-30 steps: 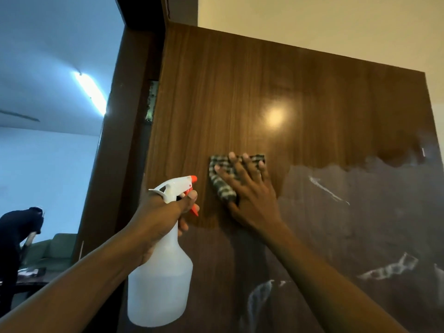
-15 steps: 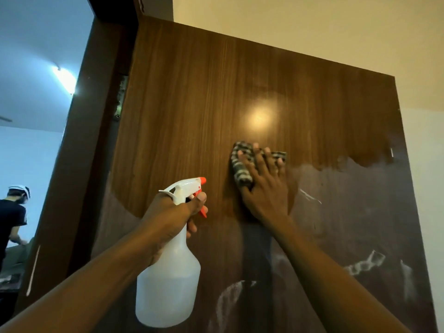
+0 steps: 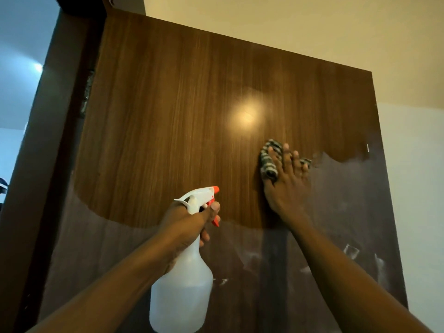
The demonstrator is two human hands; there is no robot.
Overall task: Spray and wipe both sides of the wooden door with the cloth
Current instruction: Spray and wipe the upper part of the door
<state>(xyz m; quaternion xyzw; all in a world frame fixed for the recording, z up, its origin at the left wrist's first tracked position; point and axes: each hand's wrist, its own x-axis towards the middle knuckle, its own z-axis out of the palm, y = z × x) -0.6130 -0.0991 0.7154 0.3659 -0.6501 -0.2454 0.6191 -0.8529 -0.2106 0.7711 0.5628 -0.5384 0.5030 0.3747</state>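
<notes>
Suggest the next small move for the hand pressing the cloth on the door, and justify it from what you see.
Probably sweep the right hand and the checked cloth rightward and down: the dull, smeared zone of the door begins beside it, while the wood above and left already looks glossy.

The brown wooden door [image 3: 192, 111] has a smooth, glossy veneer with fine vertical grain, and a round light reflection sits on its upper panel; its lower part looks duller and greyish, with pale streaks. The green-and-white checked woven cloth [image 3: 270, 162] looks soft and matt, bunched in folds. The translucent white plastic spray bottle [image 3: 181, 294] has a smooth, slightly frosted body, an opaque white plastic head and a glossy orange plastic nozzle and trigger. The cream wall [image 3: 300, 25] is matt.
</notes>
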